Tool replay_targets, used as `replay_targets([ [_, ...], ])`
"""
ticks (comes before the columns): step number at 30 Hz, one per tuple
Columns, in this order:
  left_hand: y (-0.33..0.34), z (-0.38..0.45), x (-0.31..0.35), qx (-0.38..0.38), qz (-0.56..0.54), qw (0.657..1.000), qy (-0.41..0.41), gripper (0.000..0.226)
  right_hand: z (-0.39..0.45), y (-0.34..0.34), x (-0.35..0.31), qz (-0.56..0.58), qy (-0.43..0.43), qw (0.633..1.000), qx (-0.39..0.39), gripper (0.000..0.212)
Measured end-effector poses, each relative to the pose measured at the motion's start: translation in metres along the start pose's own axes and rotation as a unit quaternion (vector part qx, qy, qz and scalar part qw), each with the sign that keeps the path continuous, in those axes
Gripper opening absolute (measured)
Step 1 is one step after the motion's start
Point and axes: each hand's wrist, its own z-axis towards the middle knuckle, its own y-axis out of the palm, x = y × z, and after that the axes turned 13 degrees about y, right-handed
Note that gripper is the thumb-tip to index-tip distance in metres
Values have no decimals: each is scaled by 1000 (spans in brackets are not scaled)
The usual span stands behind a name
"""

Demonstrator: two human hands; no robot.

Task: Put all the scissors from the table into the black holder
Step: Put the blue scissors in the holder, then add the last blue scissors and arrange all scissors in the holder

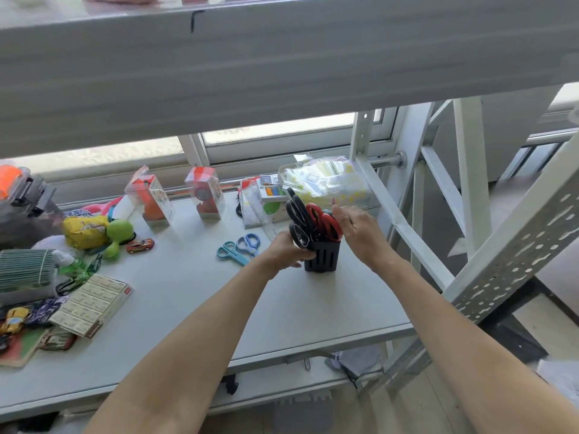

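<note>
On the far left of the grey tabletop (pixel 175 296) lie a flat printed box (pixel 91 303), a small yellow toy car (pixel 14 319) and a yellow pouch (pixel 84 230) beside a green ball (pixel 119 230). A red toy car (pixel 140 246) sits just right of them. Behind stand two clear boxes (pixel 149 200) with orange-red things inside.

Further right, a pair of blue scissors (pixel 239 248) lies flat on the tabletop, near the left hand but apart from it.

The left hand (pixel 289 250) is wrapped around the left side of the black holder (pixel 322 257), which stands upright near the right edge. Black scissors (pixel 299 219) and red scissors (pixel 324 221) stand in it with handles up.

The right hand (pixel 360 228) is at the holder's right top, fingers loosely curled against the red handles; I cannot tell whether it grips them.

Behind it sits a clear bag of pale yellow packets (pixel 329 180).
</note>
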Motion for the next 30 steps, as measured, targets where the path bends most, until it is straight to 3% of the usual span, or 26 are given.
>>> replay_targets([
  [6, -1, 0, -3, -6, 2, 1000, 10, 48, -1, 5, 1, 8, 26, 999, 22, 53],
  [10, -15, -8, -17, 13, 9, 1000, 26, 65, -13, 10, 7, 76, 30, 987, 136, 50],
  [13, -39, -15, -38, 117, 24, 992, 42, 54, -40, 18, 0, 137, 3, 965, 224, 31],
  [15, -60, -18, -55, 219, 77, 973, 12, 46, -63, 33, -10, 153, -25, 960, 231, 27],
  [18, -86, -21, -75, 274, 154, 947, -65, 46, -94, 69, -25, 147, -84, 971, 168, 27],
  [21, -101, -19, -88, 229, 195, 947, -111, 53, -95, 110, -38, 87, -112, 987, 73, 24],
  [24, -108, -14, -94, 167, 216, 955, -118, 57, -70, 146, -46, 21, -72, 997, -3, 22],
  [30, -118, -13, -100, 120, 205, 964, -122, 57, -17, 192, -61, -146, -31, 979, -139, 39],
])
